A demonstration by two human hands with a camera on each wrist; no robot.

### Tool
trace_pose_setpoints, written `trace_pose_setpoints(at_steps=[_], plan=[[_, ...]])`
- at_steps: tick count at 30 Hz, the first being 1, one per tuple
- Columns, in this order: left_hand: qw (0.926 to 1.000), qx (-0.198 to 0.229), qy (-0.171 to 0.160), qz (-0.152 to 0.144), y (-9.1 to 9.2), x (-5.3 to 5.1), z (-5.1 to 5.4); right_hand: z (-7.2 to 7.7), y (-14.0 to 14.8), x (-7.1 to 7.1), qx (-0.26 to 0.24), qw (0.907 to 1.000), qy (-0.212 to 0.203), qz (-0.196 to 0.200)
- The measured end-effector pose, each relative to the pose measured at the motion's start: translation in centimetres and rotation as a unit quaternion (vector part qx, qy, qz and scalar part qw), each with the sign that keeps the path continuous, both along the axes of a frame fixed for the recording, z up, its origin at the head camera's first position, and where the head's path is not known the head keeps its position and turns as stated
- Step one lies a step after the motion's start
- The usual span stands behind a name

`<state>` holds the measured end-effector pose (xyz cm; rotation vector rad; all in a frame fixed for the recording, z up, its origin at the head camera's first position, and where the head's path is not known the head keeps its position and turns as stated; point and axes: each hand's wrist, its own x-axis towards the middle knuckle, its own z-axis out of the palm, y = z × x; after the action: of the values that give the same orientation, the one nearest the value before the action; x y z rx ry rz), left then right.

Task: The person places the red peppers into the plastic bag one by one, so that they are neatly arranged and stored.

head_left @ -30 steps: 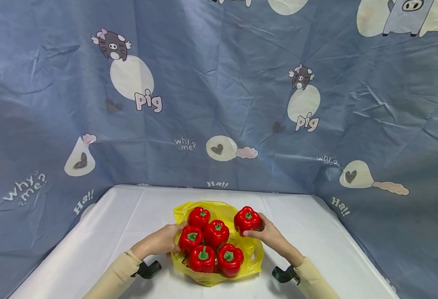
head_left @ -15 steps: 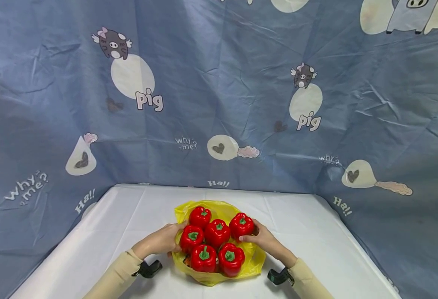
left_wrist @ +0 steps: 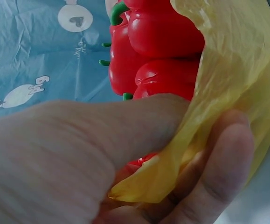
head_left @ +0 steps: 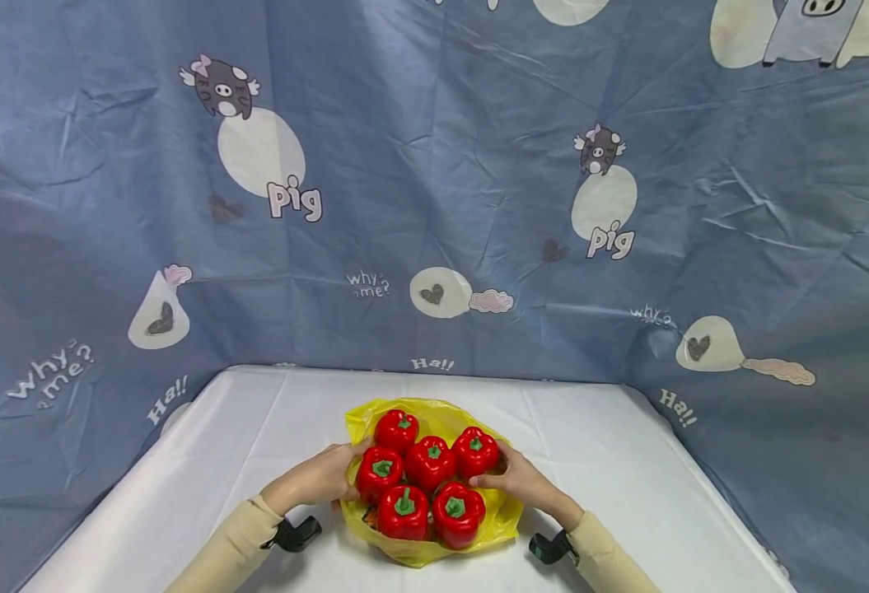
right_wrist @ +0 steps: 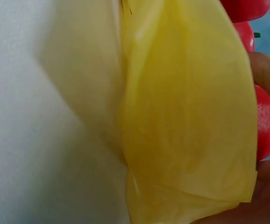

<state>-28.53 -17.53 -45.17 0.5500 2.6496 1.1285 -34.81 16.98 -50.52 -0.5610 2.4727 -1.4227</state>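
A yellow plastic bag (head_left: 445, 416) lies spread on the white table with several red bell peppers with green stems clustered in it. On the bag's left edge, my left hand (head_left: 323, 476) pinches the thin plastic between thumb and fingers; the left wrist view shows the bag's rim (left_wrist: 190, 135) caught there, beside the peppers. My right hand (head_left: 526, 478) holds the rightmost bell pepper (head_left: 475, 451) from its right side, thumb in front. That pepper sits against its neighbours inside the bag. In the right wrist view, the bag's loose side (right_wrist: 186, 112) hides much of the right hand.
The white table (head_left: 271, 412) stretches out on both sides of the bag. A blue printed cloth (head_left: 434, 181) hangs behind it and along its left and right sides. Each wrist wears a dark strap with a camera.
My right hand has brought the bell pepper down and to the left, from above the bag's right part to beside the other peppers. The left hand has stayed on the bag's edge.
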Motion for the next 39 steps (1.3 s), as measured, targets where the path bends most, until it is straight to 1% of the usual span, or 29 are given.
trace_pose_setpoints(at_steps=[7,23,28,35,39], plan=[[0.9999,0.001,-0.01,0.006,0.01,-0.09,0.01,-0.45,0.03,-0.27,0.002,1.0,0.007,0.003],[1.0,0.004,-0.008,0.002,0.07,-0.07,0.04,-0.36,0.04,-0.12,-0.008,0.9999,0.004,0.007],[0.9999,0.004,-0.009,0.003,0.05,-0.04,0.16,-0.42,-0.01,-0.13,-0.008,1.0,0.003,0.003],[0.9999,0.009,-0.005,-0.006,-0.04,0.02,0.17,-0.41,-0.01,-0.05,-0.008,0.9999,0.011,0.003],[0.9998,0.012,-0.003,-0.016,0.16,-0.11,0.04,-0.33,0.44,0.32,-0.013,0.9999,0.006,-0.005]])
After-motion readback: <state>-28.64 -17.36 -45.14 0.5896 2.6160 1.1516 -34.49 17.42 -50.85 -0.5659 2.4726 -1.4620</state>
